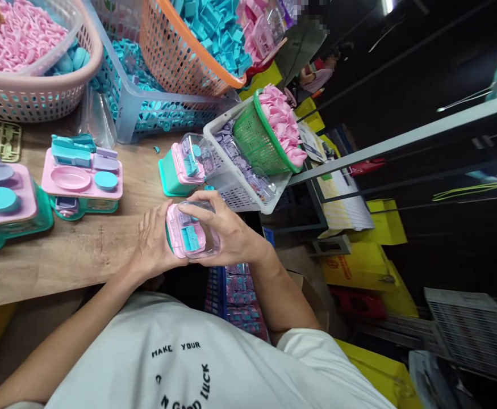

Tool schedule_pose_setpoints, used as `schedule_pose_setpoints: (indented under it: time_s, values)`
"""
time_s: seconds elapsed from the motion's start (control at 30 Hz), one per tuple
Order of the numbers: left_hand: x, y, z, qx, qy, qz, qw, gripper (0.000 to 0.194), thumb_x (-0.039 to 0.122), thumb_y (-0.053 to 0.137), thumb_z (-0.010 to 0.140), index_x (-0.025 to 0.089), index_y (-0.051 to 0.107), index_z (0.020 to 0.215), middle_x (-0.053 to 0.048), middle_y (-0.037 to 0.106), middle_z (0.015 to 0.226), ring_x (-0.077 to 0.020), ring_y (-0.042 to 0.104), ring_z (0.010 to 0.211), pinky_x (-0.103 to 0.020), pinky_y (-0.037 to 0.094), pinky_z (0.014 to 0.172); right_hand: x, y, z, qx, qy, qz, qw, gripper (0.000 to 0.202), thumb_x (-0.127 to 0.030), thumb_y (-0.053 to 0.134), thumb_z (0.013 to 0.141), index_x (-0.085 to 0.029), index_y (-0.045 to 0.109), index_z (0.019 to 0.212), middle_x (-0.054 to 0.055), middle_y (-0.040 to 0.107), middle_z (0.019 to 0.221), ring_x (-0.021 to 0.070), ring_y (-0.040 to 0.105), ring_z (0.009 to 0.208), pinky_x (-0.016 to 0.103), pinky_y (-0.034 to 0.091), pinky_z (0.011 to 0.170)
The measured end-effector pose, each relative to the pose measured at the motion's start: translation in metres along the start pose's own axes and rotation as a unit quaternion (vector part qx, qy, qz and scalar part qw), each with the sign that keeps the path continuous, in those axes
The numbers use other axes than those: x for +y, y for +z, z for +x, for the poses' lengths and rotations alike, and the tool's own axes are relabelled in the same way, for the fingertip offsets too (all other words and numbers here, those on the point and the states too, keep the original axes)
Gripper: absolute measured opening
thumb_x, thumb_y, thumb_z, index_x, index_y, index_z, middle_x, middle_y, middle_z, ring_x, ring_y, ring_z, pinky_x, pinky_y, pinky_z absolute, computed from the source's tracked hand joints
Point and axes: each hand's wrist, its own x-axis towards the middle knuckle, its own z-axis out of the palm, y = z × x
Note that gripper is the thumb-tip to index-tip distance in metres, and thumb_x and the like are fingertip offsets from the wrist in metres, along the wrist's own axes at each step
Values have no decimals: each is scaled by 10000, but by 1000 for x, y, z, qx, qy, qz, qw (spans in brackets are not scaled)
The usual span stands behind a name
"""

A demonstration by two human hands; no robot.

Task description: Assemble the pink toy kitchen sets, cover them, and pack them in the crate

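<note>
Near the table's front edge, a small pink and teal toy kitchen [180, 233] is held between my two hands. My left hand [157, 241] is closed against its teal base side. On the opposite side, my right hand [233, 233] curls its fingers and thumb round a clear plastic cover [212, 233] over the pink top. Small lilac and blue parts show through the cover. Just beyond my hands, another covered toy kitchen [175, 176] stands on the table. Two uncovered ones, a toy kitchen with a pink oval sink [71, 179] and a larger-looking one [1, 199], are to the left.
An orange basket [180, 57] of blue parts leans in a blue crate [146, 108]. A pink basket [30, 94] stands left. A green basket [260, 136] of pink pieces rests on a white crate [239, 190]. Below the table edge, a blue crate [216, 289] sits beside packed toys.
</note>
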Motion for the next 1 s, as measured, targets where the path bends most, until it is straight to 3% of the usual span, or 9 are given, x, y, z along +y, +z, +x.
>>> schedule_pose_setpoints:
  time_s: [0.17,0.57,0.77,0.9,1.0]
  values:
    - [-1,-1,-1,-5,6,-19,1000,1160,554,876,525,210,294,1468,-172,532,1359,-385,547,1189,-517,432,1005,2,2,-1,6,-12,2,1000,920,-490,795,771,-270,346,1544,150,387,1347,318,449,1327,539,430,1142]
    - [-1,-4,-3,-17,-3,-31,999,1083,566,844,588,205,325,1467,-156,533,1335,-358,530,1199,-494,433,1005,-12,-13,9,-60,6,-9,998,989,-348,812,771,-286,268,1595,149,378,1370,333,415,1342,528,450,1109]
    - [-1,-5,-2,-2,1,-43,999,1047,532,852,586,190,354,1441,-142,543,1285,-344,539,1163,-487,449,984,-12,-17,21,-90,7,-2,996,968,-433,814,779,-258,313,1589,159,396,1371,341,410,1347,534,419,1132]
    - [-3,-5,1,-5,9,-39,999,1066,586,843,594,197,342,1451,-152,536,1312,-346,545,1178,-491,454,999,-5,-9,12,-60,23,8,998,984,-551,797,780,-283,308,1591,147,364,1416,337,398,1382,522,403,1158]
    - [-8,-5,2,17,22,-11,1000,1127,637,840,592,191,307,1480,-179,521,1358,-369,533,1231,-521,439,1043,-4,8,-5,31,61,-26,997,1004,-603,790,764,-322,294,1591,135,322,1457,344,365,1422,541,379,1185]
